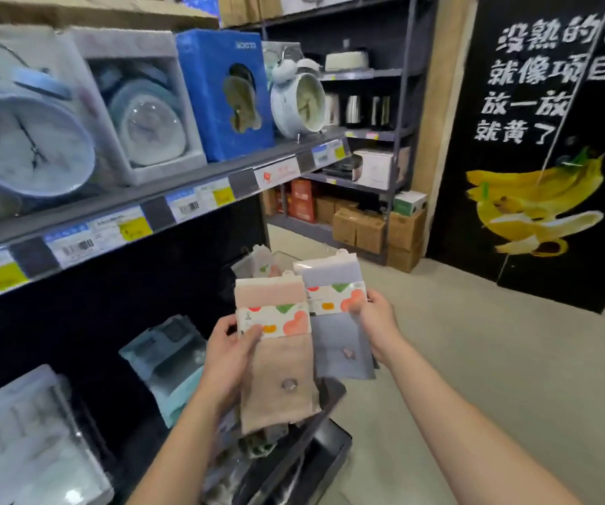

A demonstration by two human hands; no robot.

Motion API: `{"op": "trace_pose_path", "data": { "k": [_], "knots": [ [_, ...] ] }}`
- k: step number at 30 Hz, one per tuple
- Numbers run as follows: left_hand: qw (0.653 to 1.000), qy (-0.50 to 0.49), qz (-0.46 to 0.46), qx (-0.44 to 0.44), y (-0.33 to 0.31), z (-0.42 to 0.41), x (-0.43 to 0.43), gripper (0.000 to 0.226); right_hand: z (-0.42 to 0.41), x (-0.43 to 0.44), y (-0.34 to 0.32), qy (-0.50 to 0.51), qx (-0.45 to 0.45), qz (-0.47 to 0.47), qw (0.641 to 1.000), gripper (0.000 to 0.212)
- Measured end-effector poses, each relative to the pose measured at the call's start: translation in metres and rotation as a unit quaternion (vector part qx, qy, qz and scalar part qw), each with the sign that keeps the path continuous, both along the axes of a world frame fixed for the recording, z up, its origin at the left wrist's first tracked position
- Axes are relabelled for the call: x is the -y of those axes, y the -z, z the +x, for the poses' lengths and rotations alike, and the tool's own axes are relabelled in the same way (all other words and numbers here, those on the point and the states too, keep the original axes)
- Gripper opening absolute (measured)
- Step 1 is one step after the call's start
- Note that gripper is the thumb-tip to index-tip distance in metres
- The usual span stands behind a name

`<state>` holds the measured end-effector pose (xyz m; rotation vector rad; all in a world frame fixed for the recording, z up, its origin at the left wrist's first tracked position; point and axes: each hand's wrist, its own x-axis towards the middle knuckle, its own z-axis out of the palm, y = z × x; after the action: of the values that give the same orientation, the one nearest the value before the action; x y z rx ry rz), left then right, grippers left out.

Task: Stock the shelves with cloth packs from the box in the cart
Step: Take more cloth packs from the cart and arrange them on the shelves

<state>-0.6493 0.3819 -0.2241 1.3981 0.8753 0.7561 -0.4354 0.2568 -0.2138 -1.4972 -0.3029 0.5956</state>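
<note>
My left hand [230,353] grips a pink cloth pack [279,373] by its left edge, thumb on the white paper band with heart prints. My right hand [377,322] holds a grey-blue cloth pack [337,344] by its right edge, just right of and slightly behind the pink one. Both packs are upright above the dark cart [315,453], which sits low in the middle. More packs [262,262] stick up beyond the two held ones. The box in the cart is mostly hidden by my arms and the packs.
The shelf [169,198] at upper left carries boxed alarm clocks [27,140] and a blue box [224,92], with price tags on its edge. Wrapped goods [169,362] lie on the lower shelf at left. Cardboard boxes [370,227] stand ahead; a black banana poster [534,140] is at right.
</note>
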Motion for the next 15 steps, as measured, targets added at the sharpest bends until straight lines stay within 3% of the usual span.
{"op": "trace_pose_path", "data": {
  "k": [6, 15],
  "knots": [
    [0.999, -0.038, -0.011, 0.015, 0.007, 0.031, -0.048, 0.038, 0.059, -0.086, 0.010, -0.092, 0.001, 0.028, 0.995, 0.024],
    [0.993, -0.089, -0.068, 0.026, 0.023, 0.080, -0.097, 0.040, 0.127, -0.192, 0.025, -0.204, 0.014, -0.034, 0.978, 0.025]
  ]
}}
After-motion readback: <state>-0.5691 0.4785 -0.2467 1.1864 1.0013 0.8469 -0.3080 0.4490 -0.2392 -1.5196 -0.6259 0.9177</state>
